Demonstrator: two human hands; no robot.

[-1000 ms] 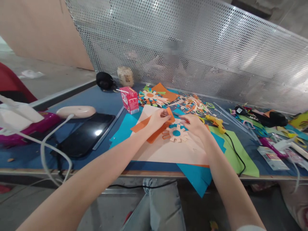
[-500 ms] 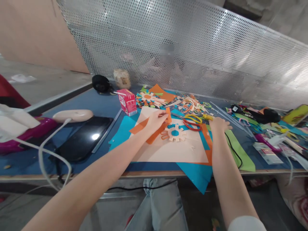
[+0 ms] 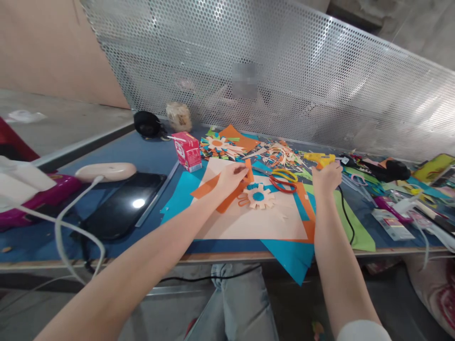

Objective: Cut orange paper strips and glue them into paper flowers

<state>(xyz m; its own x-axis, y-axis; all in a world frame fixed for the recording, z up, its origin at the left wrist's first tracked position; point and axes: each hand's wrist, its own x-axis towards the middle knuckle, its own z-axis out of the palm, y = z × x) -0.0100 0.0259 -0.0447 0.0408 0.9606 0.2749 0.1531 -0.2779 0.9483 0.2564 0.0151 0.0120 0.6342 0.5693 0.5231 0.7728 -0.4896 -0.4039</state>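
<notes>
My left hand [image 3: 232, 176] pinches an orange paper piece [image 3: 227, 193] above a pale peach sheet [image 3: 249, 220]. A peach paper flower with a blue centre [image 3: 259, 197] lies on that sheet just right of the hand. My right hand [image 3: 326, 177] is closed round a yellow glue gun [image 3: 320, 159] and holds it up off the table; its black cord [image 3: 346, 215] trails down over a green sheet [image 3: 350, 222]. Red and yellow scissors [image 3: 282, 180] rest between my two hands.
A red carton [image 3: 187, 150] stands left of a finished paper flower [image 3: 217, 144]. Paper scraps [image 3: 284, 154] litter the back. A black tablet [image 3: 124, 206], a peach device [image 3: 104, 171] with a white cable and a pink object [image 3: 35, 199] lie left. A perforated metal screen [image 3: 284, 71] walls the back.
My right hand left the scissors on the sheet, reached right to the glue gun, closed on it and lifted it. My left hand kept its hold on the orange paper.
</notes>
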